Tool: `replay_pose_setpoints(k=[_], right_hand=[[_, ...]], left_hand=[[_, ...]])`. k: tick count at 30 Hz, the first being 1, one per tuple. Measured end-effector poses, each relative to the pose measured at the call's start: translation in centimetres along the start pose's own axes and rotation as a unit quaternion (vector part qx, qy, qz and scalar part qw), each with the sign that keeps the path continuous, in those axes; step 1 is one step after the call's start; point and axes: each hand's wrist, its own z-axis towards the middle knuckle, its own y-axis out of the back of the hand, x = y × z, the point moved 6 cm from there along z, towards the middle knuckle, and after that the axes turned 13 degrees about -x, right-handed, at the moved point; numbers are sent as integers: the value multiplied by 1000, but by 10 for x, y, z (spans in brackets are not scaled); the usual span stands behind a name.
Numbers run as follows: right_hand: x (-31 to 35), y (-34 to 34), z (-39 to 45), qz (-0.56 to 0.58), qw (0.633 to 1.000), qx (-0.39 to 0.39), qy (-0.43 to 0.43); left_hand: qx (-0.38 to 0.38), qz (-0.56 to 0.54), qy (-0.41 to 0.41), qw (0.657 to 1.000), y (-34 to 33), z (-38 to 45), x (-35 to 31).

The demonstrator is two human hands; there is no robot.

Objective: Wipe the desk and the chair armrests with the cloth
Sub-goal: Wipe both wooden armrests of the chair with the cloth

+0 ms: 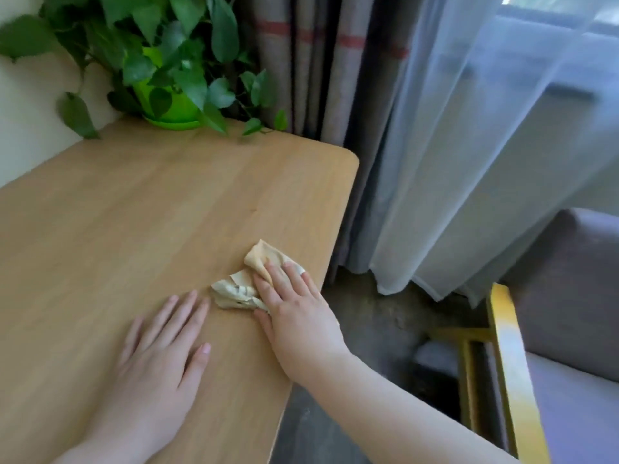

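While the right hand (294, 313) presses flat, fingers slightly spread, on the crumpled beige cloth (249, 283), the cloth lies bunched under and ahead of those fingertips near the right edge of the desk (134, 212). Desk: smooth light wood-grain, rounded corner. Left hand (160, 356) flat on bare wood, fingers together, just beside the cloth. No legible writing.

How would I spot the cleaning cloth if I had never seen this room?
Find the light wooden desk with a potted plant at its far corner. Near the desk's right edge, the right hand presses flat on the cloth. It is the only crumpled, pale beige thing on the desk; the left hand beside it lies on bare wood.
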Motion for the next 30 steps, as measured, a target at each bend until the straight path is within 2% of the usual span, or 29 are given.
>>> replay_pose_setpoints(k=[3,8,11,13,14,17,19,22,25,28,30], right_hand=[[-42,16,-57,-12,998,-33,-51],[-158,35,-181,-73,966,-76,-235],[-225,44,-251,-80,935,-95,-332],[-255,50,-291,-85,917,-158,-355],[-270,49,-311,-78,909,-164,-375],[-307,28,-367,-125,898,-153,-392],[-325,4,-398,-139,894,-106,-412],[-333,-43,-435,-152,879,-61,-447],[-335,-68,-449,-177,863,-76,-467],[-333,-89,-442,-189,886,-69,-417],[-337,-103,-420,-168,912,-31,-373]], left_hand=[[23,-7,-67,997,-23,24,-64],[52,-55,-172,982,-61,49,-182],[49,-87,-265,959,-93,47,-273],[50,-103,-321,940,-124,42,-335],[55,-112,-346,930,-143,37,-365],[76,-124,-416,898,-212,18,-442],[99,-87,-454,881,-266,7,-482],[129,-19,-504,854,-338,-2,-523],[137,16,-524,840,-383,1,-543],[146,53,-556,816,-414,7,-550],[148,68,-575,802,-429,17,-555]])
